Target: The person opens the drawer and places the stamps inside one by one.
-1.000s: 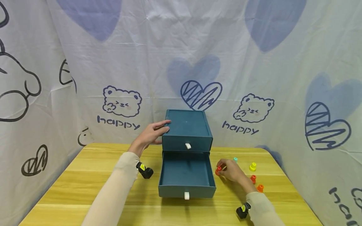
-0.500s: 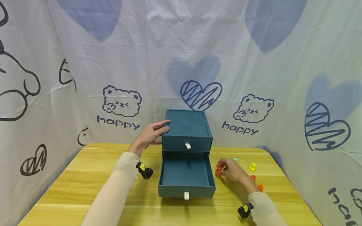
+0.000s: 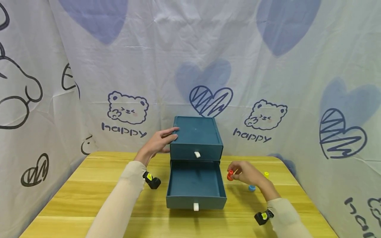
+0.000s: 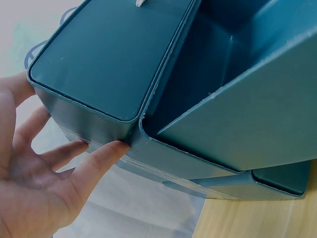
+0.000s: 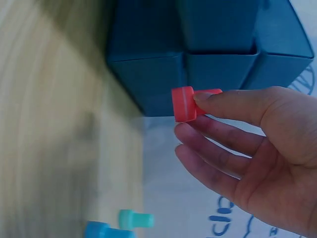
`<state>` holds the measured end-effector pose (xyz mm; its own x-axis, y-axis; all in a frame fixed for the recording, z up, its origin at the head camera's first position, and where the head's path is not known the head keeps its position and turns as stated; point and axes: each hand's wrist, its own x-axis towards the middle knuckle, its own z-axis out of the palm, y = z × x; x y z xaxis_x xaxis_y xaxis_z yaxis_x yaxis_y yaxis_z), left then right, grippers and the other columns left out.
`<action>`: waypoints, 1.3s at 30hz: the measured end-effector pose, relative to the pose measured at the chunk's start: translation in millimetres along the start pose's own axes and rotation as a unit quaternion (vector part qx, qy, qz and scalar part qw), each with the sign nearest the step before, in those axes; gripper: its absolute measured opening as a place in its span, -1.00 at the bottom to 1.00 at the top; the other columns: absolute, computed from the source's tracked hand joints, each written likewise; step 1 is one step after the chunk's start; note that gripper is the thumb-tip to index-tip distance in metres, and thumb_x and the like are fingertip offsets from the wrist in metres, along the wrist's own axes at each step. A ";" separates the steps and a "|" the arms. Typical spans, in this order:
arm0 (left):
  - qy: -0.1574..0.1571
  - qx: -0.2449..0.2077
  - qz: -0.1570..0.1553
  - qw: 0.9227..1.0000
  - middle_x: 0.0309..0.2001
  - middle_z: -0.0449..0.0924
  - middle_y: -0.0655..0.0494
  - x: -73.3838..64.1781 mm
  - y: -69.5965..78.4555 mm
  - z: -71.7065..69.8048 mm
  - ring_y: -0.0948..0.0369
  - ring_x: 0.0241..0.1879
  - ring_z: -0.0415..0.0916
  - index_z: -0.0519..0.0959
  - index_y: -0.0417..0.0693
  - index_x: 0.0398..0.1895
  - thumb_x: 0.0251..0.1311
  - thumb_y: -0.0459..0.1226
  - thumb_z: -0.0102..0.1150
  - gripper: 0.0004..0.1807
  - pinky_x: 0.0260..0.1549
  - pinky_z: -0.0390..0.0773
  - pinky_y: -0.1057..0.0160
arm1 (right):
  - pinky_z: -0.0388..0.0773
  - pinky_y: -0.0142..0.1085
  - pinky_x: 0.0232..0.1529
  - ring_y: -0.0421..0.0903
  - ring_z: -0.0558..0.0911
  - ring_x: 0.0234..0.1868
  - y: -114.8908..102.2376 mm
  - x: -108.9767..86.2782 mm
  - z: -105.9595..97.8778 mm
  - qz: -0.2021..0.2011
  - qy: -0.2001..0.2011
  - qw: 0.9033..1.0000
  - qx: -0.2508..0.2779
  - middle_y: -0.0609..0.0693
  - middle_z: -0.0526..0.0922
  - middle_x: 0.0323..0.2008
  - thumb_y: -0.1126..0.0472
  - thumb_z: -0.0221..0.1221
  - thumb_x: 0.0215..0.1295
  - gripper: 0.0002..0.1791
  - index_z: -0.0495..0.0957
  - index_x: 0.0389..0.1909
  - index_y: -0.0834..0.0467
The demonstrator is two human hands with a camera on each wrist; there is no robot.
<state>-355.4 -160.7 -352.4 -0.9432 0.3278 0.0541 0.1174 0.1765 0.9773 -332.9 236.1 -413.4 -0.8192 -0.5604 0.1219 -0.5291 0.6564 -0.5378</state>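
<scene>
A teal two-drawer plastic cabinet (image 3: 196, 132) stands on the table, its lower drawer (image 3: 195, 202) pulled out with a bare floor showing. My left hand (image 3: 157, 141) rests against the cabinet's upper left side; in the left wrist view its spread fingers touch the side wall. Right of the open drawer, my right hand (image 3: 245, 172) pinches a small red stepped plastic peg (image 5: 184, 104) between thumb and index finger. The other fingers of that hand extend below the peg in the right wrist view. The upper drawer with its white pull tab (image 3: 197, 154) is closed.
Near my right forearm lie a blue peg (image 3: 252, 188) and a yellow peg (image 3: 266, 174), the yellow one partly covered. A turquoise peg (image 5: 133, 219) shows beside the blue one in the right wrist view. A printed cloth (image 3: 190, 49) hangs behind the wooden table (image 3: 71, 198).
My right hand has lifted the red peg slightly upward. A blue peg has come into sight below the hand, while red and orange pegs are now hidden by the forearm. My left hand stays put.
</scene>
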 end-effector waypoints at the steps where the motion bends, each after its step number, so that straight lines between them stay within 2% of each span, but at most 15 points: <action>1: 0.000 0.000 0.000 1.000 0.66 0.02 -0.11 0.2 -0.2 0.0 -0.13 0.62 0.05 0.25 0.14 0.61 0.55 -0.05 0.05 -0.38 0.33 0.47 -0.27 | 0.67 -0.41 -0.24 -0.16 0.70 -0.28 -2.8 -0.4 -3.2 -0.006 -0.005 1.000 0.001 0.04 0.77 -0.27 0.43 0.36 0.22 -0.82 0.66 -0.17 0.22; 8: 0.001 -0.001 0.001 1.000 0.66 0.03 -0.11 0.7 -0.5 0.4 -0.14 0.61 0.07 0.26 0.14 0.61 0.55 -0.05 0.05 -0.38 0.31 0.49 -0.25 | 0.74 -0.27 -0.14 -0.14 0.71 -0.25 -25.4 -4.1 -26.8 -0.001 -0.058 0.998 0.006 0.00 0.77 -0.25 0.37 0.35 0.28 -0.83 0.66 -0.14 0.20; 14: 0.002 -0.001 0.001 1.000 0.66 0.03 -0.10 1.0 -1.1 0.2 -0.14 0.62 0.07 0.26 0.14 0.60 0.55 -0.05 0.05 -0.38 0.31 0.48 -0.27 | 0.70 -0.38 -0.18 -0.08 0.73 -0.28 -42.9 -4.5 -44.6 -0.014 -0.102 0.994 0.023 0.01 0.79 -0.27 0.40 0.31 0.28 -0.86 0.65 -0.16 0.20; 20: 0.000 -0.003 0.000 1.000 0.66 0.03 -0.09 0.7 -1.0 -0.7 -0.13 0.62 0.05 0.26 0.14 0.60 0.55 -0.05 0.05 -0.39 0.32 0.47 -0.28 | 0.72 -0.41 -0.16 -0.20 0.72 -0.31 -59.6 -2.8 -54.9 -0.032 -0.115 0.993 0.020 -0.03 0.79 -0.27 0.38 0.32 0.30 -0.87 0.66 -0.16 0.16; 33: -0.003 0.001 0.002 1.000 0.66 0.04 -0.11 -0.5 -1.3 -0.6 -0.14 0.63 0.04 0.24 0.14 0.61 0.56 -0.05 0.04 -0.38 0.34 0.46 -0.29 | 0.74 -0.35 -0.05 -0.25 0.72 -0.27 -97.5 18.6 -52.2 -0.069 -0.139 0.988 0.000 -0.10 0.78 -0.25 0.32 0.34 0.31 -0.86 0.68 -0.16 0.08; 39: -0.003 0.004 0.001 1.000 0.66 0.04 -0.10 0.0 -0.8 -0.6 -0.15 0.62 0.04 0.24 0.16 0.61 0.56 -0.04 0.04 -0.38 0.33 0.47 -0.28 | 0.71 -0.42 -0.08 -0.28 0.68 -0.29 -117.4 32.4 -45.5 -0.089 -0.151 0.984 -0.016 -0.12 0.76 -0.25 0.29 0.37 0.30 -0.86 0.69 -0.15 0.06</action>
<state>-355.7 -161.4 -353.0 -0.9412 0.3336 0.0538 0.1207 0.1831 0.9757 -307.4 163.8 -308.4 -0.6127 -0.7891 -0.0443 -0.6685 0.5474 -0.5034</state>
